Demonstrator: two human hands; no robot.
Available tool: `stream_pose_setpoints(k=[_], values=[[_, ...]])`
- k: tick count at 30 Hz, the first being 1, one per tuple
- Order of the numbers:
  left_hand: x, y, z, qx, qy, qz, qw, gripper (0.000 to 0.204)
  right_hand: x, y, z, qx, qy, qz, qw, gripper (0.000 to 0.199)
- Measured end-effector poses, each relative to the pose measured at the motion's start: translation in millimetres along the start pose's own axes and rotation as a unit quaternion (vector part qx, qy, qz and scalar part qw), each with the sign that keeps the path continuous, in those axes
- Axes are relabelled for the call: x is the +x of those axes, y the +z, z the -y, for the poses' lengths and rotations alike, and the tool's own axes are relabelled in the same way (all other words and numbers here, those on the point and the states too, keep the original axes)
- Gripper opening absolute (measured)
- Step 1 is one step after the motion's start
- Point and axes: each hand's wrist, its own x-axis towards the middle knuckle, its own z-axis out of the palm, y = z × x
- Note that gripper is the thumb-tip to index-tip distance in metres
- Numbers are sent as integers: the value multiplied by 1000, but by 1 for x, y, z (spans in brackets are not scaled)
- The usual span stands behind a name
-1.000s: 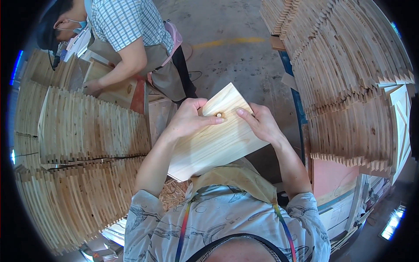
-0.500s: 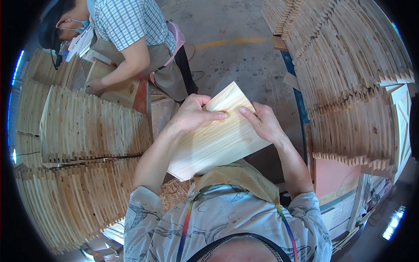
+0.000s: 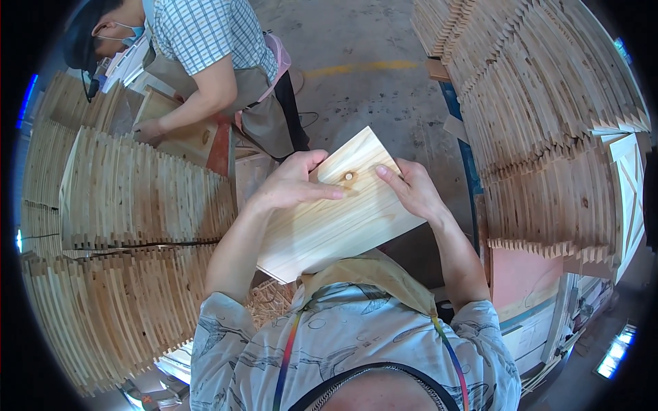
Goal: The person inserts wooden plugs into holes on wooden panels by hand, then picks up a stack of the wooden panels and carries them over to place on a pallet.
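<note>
I hold a pale pine board (image 3: 329, 219) tilted up in front of my chest, its long side running from lower left to upper right. A small round knot (image 3: 349, 177) shows near its upper end. My left hand (image 3: 291, 183) grips the board's upper left edge, the index finger laid across the face toward the knot. My right hand (image 3: 411, 190) holds the right edge, its fingertip touching the face just right of the knot.
Tall stacks of similar wooden boards stand at my left (image 3: 130, 205) and at my right (image 3: 548, 137). A person in a checked shirt and apron (image 3: 219, 61) bends over a board at the upper left. Bare concrete floor (image 3: 370, 89) with a yellow line lies ahead.
The board has tipped slightly and its knot is now uncovered. My left fingers have slid across the face toward the knot, and my right hand has shifted down the right edge.
</note>
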Motion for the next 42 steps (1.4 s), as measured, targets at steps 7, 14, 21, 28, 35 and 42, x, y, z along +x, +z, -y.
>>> stream_pose_setpoints(k=[7,14,21,28,35,42], values=[[0,4,-2,28,7,5,1000,33,-3,13,27,-96,-48,-148,983,59],[8,15,-4,-2,-15,44,999,31,4,7,27,-77,21,-94,992,65],[0,23,-11,4,-32,30,999,29,2,7,15,34,36,-55,997,58],[6,10,-9,-45,-15,92,995,36,-5,7,22,37,22,-60,997,57],[16,2,-7,-90,-23,167,982,38,-7,6,30,48,39,-56,997,58],[20,9,4,-171,-74,151,971,36,-4,5,24,61,41,-61,995,57]])
